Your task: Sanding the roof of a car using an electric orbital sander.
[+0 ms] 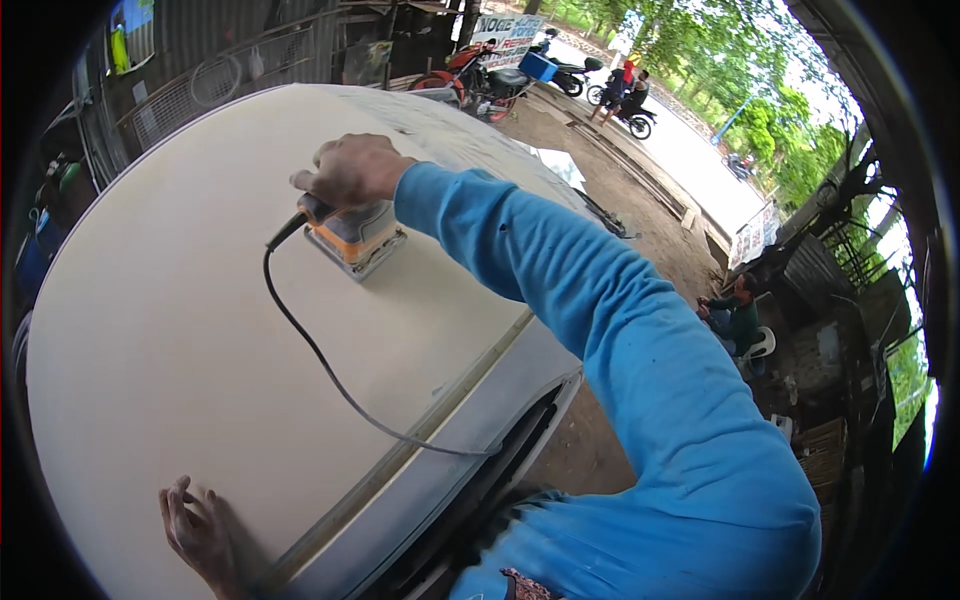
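My right hand (355, 170), at the end of a blue sleeve, grips the top of an orange and grey electric sander (355, 240) resting on a broad cream curved panel (150, 300), apparently a vehicle's roof. The sander's black cord (300, 340) loops down across the panel and over its right edge. At the lower left, my left hand (200, 530) lies on the cream surface with fingers apart and slightly bent, beside a raised strip (430, 420) that runs along the roof's side.
Motorbikes (485, 85) are parked beyond the roof, and two people (630, 95) are on another by the road. A person (735, 315) sits on a white chair at the right. A corrugated metal wall (190, 50) backs the left side.
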`<state>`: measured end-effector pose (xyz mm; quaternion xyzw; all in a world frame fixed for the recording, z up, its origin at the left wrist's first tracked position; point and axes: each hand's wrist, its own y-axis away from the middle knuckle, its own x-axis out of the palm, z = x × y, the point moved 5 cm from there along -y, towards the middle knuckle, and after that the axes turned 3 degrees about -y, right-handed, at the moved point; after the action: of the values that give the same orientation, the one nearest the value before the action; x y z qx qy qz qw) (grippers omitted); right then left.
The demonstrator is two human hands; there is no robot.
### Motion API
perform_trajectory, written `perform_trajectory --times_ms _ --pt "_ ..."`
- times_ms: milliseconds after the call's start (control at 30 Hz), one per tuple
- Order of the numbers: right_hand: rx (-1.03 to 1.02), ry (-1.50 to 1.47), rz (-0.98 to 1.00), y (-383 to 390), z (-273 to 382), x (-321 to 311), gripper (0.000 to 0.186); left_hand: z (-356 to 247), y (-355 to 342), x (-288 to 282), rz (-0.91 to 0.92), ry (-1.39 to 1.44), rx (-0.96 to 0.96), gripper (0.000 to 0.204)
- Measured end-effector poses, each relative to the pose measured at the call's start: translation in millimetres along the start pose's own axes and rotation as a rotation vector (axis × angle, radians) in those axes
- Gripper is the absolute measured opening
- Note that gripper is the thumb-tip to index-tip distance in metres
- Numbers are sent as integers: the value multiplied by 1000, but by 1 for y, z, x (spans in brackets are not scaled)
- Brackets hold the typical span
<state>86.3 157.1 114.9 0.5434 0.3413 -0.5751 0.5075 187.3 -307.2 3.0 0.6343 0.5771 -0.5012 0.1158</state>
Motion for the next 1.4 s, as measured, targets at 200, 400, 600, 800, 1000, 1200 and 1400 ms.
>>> perform_trajectory --times_ms 200,400,600,800,1000,1200,1400 --pt "55 -51 -53 -16 -10 20 63 41 15 8 -7 -36 -32 36" --pt "178 -47 -174 -30 -37 31 55 63 36 5 27 -80 -95 36" --pt "57 -123 -89 -21 -44 23 57 40 27 -6 -90 -77 148 36" --pt "-93 -70 -117 28 -30 34 54 27 23 12 -9 -51 -41 34" --pt "-248 -101 -99 73 -4 47 48 32 23 13 -20 -22 -38 33" --pt "-194 -39 -157 3 0 33 55 26 18 14 -36 47 129 30" --pt "-123 -55 -137 -73 10 23 58 19 16 9 -40 10 -17 39"
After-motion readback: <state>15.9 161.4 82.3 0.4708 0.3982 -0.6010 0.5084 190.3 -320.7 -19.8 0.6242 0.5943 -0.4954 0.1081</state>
